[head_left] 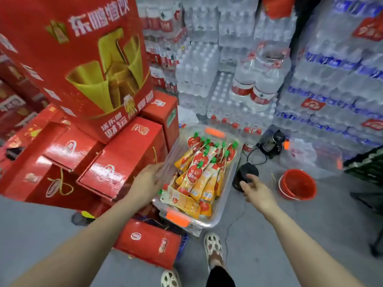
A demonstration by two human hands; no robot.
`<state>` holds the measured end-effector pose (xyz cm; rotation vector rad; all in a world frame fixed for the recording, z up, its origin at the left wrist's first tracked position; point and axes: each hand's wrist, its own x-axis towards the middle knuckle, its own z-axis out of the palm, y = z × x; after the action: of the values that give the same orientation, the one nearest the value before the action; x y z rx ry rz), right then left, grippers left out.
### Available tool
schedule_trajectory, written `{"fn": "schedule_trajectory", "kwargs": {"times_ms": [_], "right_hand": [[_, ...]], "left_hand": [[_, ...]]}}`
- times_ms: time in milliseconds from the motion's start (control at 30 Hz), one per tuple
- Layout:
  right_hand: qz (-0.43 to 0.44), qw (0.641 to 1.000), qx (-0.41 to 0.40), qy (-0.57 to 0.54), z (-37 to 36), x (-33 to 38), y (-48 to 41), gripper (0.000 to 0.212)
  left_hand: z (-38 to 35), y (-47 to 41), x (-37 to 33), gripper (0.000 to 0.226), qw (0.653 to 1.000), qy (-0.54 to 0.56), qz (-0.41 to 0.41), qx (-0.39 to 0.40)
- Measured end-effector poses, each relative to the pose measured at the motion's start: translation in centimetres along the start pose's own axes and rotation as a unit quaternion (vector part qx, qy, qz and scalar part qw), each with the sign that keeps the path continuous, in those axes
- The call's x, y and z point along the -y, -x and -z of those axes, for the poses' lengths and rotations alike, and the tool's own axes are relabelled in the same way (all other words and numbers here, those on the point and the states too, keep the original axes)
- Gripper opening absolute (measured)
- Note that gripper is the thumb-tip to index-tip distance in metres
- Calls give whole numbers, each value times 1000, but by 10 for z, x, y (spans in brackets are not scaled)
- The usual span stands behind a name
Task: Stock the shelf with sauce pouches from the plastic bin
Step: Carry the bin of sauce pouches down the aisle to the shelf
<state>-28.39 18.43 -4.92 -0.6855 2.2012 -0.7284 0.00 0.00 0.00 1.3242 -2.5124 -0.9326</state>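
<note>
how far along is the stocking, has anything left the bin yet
Done: nothing that shows. The plastic bin is piled full of sauce pouches.
In hand: the left hand is on the bin's left wall, and the right hand reaches beside its right wall with fingers spread, holding nothing.
Left: the whole job. No pouch is picked up, and no shelf is in view.

A single wide-angle camera rides on the person's head, facing forward and steeply down at the floor. Both forearms enter from the near edge, with a sandal [213,247] directly below. The plastic bin [219,210] lies close, mid-frame. Red cartons [124,158] crowd the left. Water packs [331,100] wall off the far side and right.
</note>
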Motion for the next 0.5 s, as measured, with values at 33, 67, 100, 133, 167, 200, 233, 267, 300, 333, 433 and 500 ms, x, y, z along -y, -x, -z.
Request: {"fn": "schedule_trajectory", "kwargs": {"times_ms": [33, 67, 100, 133, 167, 200, 233, 267, 300, 333, 433, 500], "right_hand": [[-14, 1000, 0, -20, -5, -2, -11, 52], [-25, 999, 2, -32, -10, -6, -24, 53], [-38, 998, 12, -49, -15, -10, -35, 55], [-61, 996, 20, -61, -19, -14, -47, 58], [-79, 994, 25, -73, -24, -20, -59, 60], [-93, 992, 31, -84, -29, -23, -70, 62], [-105, 989, 40, -97, -33, -26, -80, 63], [-108, 987, 47, -114, -39, -29, -90, 63], [-106, 984, 56, -133, -43, -28, -97, 62], [-102, 981, 64, -150, -47, -27, -103, 59], [-109, 972, 89, -188, -57, -27, -115, 51], [-126, 966, 91, -206, -61, -26, -120, 46]], "left_hand": [[-12, -17, 3, 61, 1000, -7, -2, 3], [-21, -31, 3, 64, 1000, -13, 2, 11], [-32, -48, 7, 65, 1000, -19, 6, 13], [-40, -63, 10, 63, 999, -17, 31, 24], [-54, -79, 19, 58, 998, -25, 49, 27], [-67, -91, 25, 55, 996, -28, 72, 36], [-79, -102, 33, 56, 995, -27, 87, 38], [-88, -111, 36, 58, 993, -32, 106, 38], [-99, -123, 42, 57, 991, -32, 126, 30], [-105, -133, 45, 54, 989, -30, 145, 20], [-118, -155, 54, 36, 983, 16, 180, -24], [-124, -159, 59, 29, 981, 22, 188, -32]]}}
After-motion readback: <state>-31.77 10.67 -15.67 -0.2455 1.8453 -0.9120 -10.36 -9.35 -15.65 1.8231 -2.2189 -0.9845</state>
